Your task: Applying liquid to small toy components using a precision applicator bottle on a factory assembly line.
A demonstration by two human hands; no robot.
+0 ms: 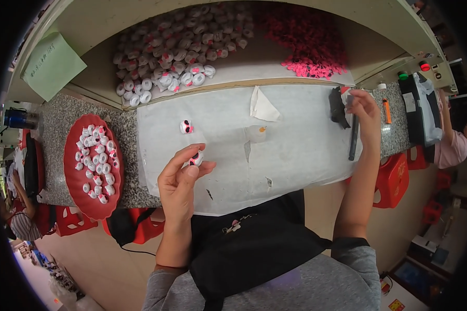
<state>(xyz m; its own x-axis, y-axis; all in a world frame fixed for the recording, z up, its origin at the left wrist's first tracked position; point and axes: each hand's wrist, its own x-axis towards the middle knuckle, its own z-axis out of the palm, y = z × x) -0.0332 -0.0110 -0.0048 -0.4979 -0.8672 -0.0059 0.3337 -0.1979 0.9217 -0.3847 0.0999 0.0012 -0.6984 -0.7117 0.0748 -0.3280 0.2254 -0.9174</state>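
My left hand [180, 181] is closed, its thumb and fingertips pinching a small white toy head [195, 158] with black and pink marks. A similar toy head [186, 126] sits on the white paper sheet [306, 150], just beyond that hand. My right hand [367, 115] is raised at the right end of the sheet, fingers bent together beside a crumpled black piece [339, 110]. Something small, white and red, shows at its fingertips; I cannot make out what it is. Below the right hand lies a dark, slim stick-shaped tool [353, 140].
A red scalloped tray [73, 176] of similar heads stands at the left. Heaps of white pieces [187, 54] and pink pieces [316, 62] fill the shelf behind. A folded white paper scrap [264, 105], an orange marker [386, 111] and a black box [419, 111] lie around.
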